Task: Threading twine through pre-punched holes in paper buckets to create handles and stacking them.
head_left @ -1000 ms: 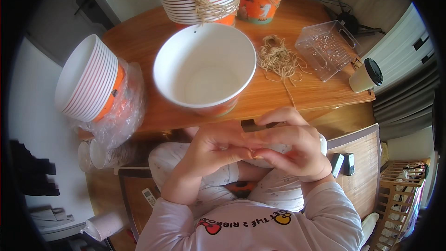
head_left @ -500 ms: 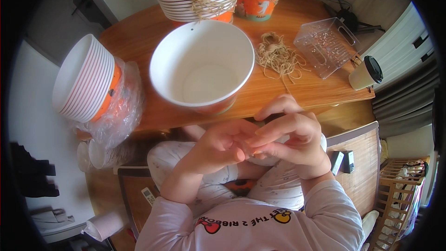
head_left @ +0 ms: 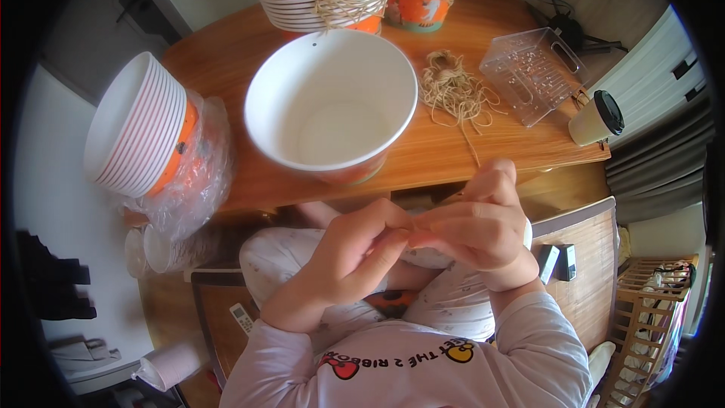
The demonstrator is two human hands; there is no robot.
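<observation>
Wooden table (head_left: 423, 170); twine (head_left: 451, 91) likely light, limp, take loose strand (head_left: 470, 143); left hand (head_left: 359, 249), right hand (head_left: 479, 230) pinched closed, contents can't tell

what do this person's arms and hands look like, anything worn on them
The left grip and right grip are bare five-fingered human hands; no gloves, watch or bracelet show. The forearms are bare too. The left sleeve and right sleeve are loose, whitish and without visible print, ending around the elbows.
</observation>
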